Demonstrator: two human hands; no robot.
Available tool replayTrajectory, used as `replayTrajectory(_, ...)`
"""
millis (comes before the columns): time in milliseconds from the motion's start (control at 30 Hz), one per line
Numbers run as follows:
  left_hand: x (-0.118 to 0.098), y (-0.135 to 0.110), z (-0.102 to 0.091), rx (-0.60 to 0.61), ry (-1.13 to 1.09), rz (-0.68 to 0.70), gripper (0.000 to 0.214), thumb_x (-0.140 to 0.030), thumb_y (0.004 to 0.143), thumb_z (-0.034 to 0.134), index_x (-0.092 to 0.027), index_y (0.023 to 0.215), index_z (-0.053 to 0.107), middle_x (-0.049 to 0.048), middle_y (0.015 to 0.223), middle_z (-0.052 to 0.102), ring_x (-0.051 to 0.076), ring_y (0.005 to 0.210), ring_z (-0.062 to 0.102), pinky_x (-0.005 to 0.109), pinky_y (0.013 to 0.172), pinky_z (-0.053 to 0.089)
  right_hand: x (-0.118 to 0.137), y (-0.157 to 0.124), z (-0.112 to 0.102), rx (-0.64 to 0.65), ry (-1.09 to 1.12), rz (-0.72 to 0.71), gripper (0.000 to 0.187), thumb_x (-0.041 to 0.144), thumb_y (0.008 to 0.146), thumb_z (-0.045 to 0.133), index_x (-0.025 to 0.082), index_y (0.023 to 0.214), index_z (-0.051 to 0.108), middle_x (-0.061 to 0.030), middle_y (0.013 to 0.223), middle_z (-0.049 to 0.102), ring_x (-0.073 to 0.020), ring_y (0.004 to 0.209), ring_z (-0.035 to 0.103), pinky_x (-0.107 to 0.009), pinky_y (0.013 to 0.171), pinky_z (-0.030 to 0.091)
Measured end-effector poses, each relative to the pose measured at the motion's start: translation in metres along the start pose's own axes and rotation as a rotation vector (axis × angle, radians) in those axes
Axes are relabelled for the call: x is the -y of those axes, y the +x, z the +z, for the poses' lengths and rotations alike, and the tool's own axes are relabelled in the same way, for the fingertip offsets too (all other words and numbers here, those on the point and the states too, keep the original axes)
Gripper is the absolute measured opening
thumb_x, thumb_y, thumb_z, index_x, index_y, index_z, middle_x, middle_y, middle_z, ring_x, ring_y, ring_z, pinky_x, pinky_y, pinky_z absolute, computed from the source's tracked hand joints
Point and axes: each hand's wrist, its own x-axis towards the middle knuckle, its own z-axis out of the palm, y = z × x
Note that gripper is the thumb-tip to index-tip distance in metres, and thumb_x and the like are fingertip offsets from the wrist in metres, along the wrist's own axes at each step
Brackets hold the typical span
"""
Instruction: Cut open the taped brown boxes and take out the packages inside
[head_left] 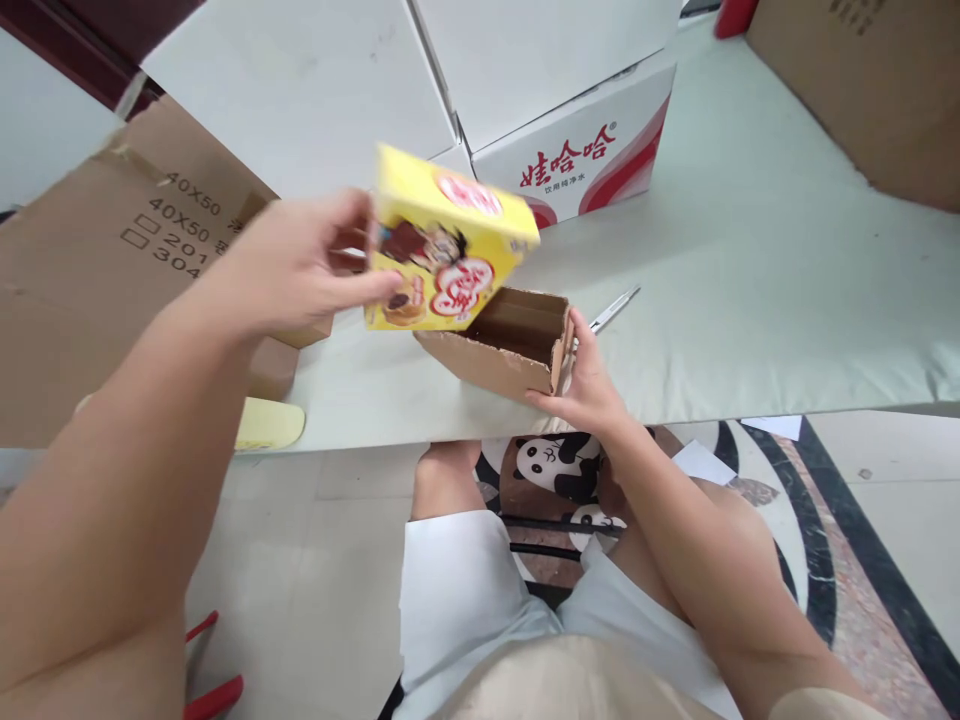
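Note:
A yellow snack box (pixel 439 245) with red lettering and a cartoon figure is gripped at its left end by my left hand (pixel 322 250). It hangs tilted and slightly blurred above the table, covering the far left part of a small brown cardboard box (pixel 480 362). That cardboard box has its top open, and the part of its inside that shows looks dark brown. My right hand (pixel 581 380) clasps its right end, with the thumb on the near side and fingers round the far corner. Just beyond those fingers lies a slim silver utility knife (pixel 615 308).
Large white cartons (pixel 577 160) stand at the table's back. A big brown carton (pixel 135 270) stands on the left, another brown carton (pixel 862 90) at the far right. A pale yellow object (pixel 270 423) lies at the front edge of the green-covered table (pixel 750 300).

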Motion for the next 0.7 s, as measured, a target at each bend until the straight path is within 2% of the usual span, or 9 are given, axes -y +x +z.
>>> replayTrajectory(100,0.017,-0.011,0.003,-0.199,-0.347,0.006,0.045,-0.04,0.086,0.077,-0.03,0.126,0.062,0.0047,0.12,0.077,0.026,0.109,0.076,0.037,0.093,0.065,-0.004,-0.003,-0.009,-0.131,-0.081,0.068,0.124,0.059,0.078,0.082,0.026,0.169,0.004,-0.0207,0.172,0.025,-0.0411,0.161,0.03,-0.064,0.129,0.031)
replayTrajectory(167,0.033,-0.022,0.009,-0.347,-0.602,-0.004,0.049,-0.038,0.084,0.079,-0.031,0.127,0.059,0.0044,0.123,0.076,0.025,0.106,0.077,0.036,0.088,0.067,-0.009,-0.001,-0.023,-0.238,-0.152,0.11,0.127,0.058,0.076,0.083,0.023,0.169,0.002,-0.0224,0.172,0.023,-0.0416,0.162,0.028,-0.065,0.13,0.028)
replayTrajectory(233,0.052,-0.036,0.022,-0.482,-0.88,-0.061,0.058,-0.033,0.077,0.085,-0.032,0.127,0.055,0.0031,0.126,0.075,0.023,0.102,0.077,0.032,0.081,0.068,-0.015,0.006,-0.042,-0.339,-0.235,0.135,0.129,0.056,0.075,0.083,0.018,0.168,0.001,-0.0248,0.172,0.019,-0.0414,0.162,0.026,-0.064,0.131,0.024)
replayTrajectory(333,0.074,-0.064,0.064,-0.608,-1.25,-0.251,0.074,-0.021,0.063,0.091,-0.035,0.122,0.048,-0.0016,0.122,0.074,0.018,0.091,0.077,0.025,0.068,0.065,-0.018,0.022,-0.071,-0.413,-0.329,0.186,0.129,0.053,0.076,0.082,0.011,0.167,0.002,-0.0284,0.172,0.015,-0.0393,0.164,0.021,-0.058,0.134,0.02)
replayTrajectory(433,0.083,-0.092,0.12,-0.611,-1.396,-0.367,0.072,-0.021,0.062,0.092,-0.032,0.115,0.045,-0.002,0.112,0.075,0.017,0.085,0.077,0.025,0.065,0.063,-0.003,0.023,-0.086,-0.423,-0.443,0.288,0.128,0.056,0.075,0.082,0.012,0.167,0.005,-0.0275,0.172,0.015,-0.0393,0.165,0.017,-0.058,0.135,0.015)
replayTrajectory(533,0.081,-0.115,0.162,-0.637,-1.565,-0.461,0.068,-0.023,0.062,0.091,-0.031,0.11,0.044,-0.0038,0.108,0.075,0.015,0.084,0.076,0.025,0.07,0.062,0.034,-0.013,-0.072,-0.482,-0.496,0.346,0.106,0.06,0.085,0.071,0.018,0.165,0.017,-0.0225,0.171,0.022,-0.0377,0.164,0.021,-0.062,0.134,0.016)
replayTrajectory(600,0.076,-0.127,0.18,-0.678,-1.626,-0.471,0.067,-0.025,0.062,0.09,-0.031,0.109,0.044,-0.004,0.111,0.075,0.013,0.087,0.076,0.022,0.072,0.06,0.061,-0.054,-0.044,-0.458,-0.416,0.38,0.08,0.058,0.093,0.061,0.021,0.158,0.033,-0.0198,0.163,0.038,-0.0354,0.156,0.037,-0.061,0.13,0.027)
replayTrajectory(633,0.073,-0.134,0.186,-0.697,-1.643,-0.471,0.068,-0.025,0.062,0.091,-0.031,0.11,0.043,-0.0039,0.111,0.075,0.013,0.088,0.076,0.021,0.071,0.059,0.073,-0.075,-0.028,-0.361,-0.338,0.438,0.07,0.059,0.095,0.058,0.023,0.152,0.04,-0.018,0.157,0.047,-0.0346,0.15,0.046,-0.061,0.127,0.032)
replayTrajectory(700,0.067,-0.147,0.197,-0.693,-1.671,-0.473,0.071,-0.026,0.06,0.092,-0.031,0.11,0.042,-0.0032,0.112,0.074,0.014,0.089,0.076,0.021,0.07,0.059,0.091,-0.112,0.007,-0.142,-0.065,0.566,0.07,0.065,0.094,0.057,0.025,0.149,0.042,-0.0162,0.146,0.058,-0.033,0.138,0.058,-0.058,0.118,0.044)
